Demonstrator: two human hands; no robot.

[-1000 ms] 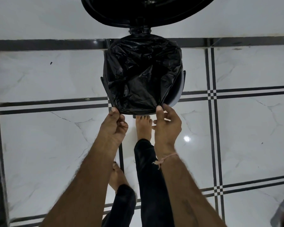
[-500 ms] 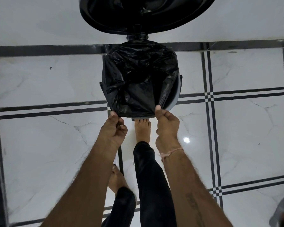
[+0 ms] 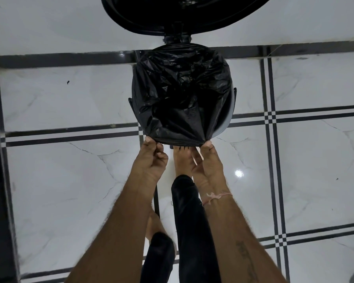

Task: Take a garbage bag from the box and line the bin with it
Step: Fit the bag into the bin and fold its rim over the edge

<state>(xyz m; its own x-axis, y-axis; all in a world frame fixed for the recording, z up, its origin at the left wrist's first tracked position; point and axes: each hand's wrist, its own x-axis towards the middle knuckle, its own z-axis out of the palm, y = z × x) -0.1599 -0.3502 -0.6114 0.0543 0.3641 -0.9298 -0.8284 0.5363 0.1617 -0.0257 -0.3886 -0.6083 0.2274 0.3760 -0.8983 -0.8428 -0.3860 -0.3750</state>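
Bin: we stand over the round black pedal bin [image 3: 230, 111] on the white marble-patterned floor tiles [image 3: 70, 190]; its round black lid [image 3: 184, 15] is tipped up and back at the top of the view; one of our bare feet [image 3: 182, 160] rests at the bin's front, we judge on the pedal, though the pedal itself is hidden.
Bag: the crinkled black plastic garbage bag [image 3: 180, 99] already sits inside the bin; its mouth is spread over the far and left parts of the rim, while a strip of bare rim shows on the right side.
Left hand: our left hand [image 3: 151, 160] is closed in a pinch on the bag's near hem, thumb and fingertips together at the left front corner.
Right hand: our right hand [image 3: 209, 162] is likewise pinched shut on the hem at the right front corner; the film runs taut in a straight line between the two grips.
Done: bag taken, opened and dropped in; most of the rim covered.
Left: we judge that the near hem must be pulled down over the front lip; the right side then needs tucking, and the slack pressed into the bin.
Box: not in view; we cannot say where it lies.
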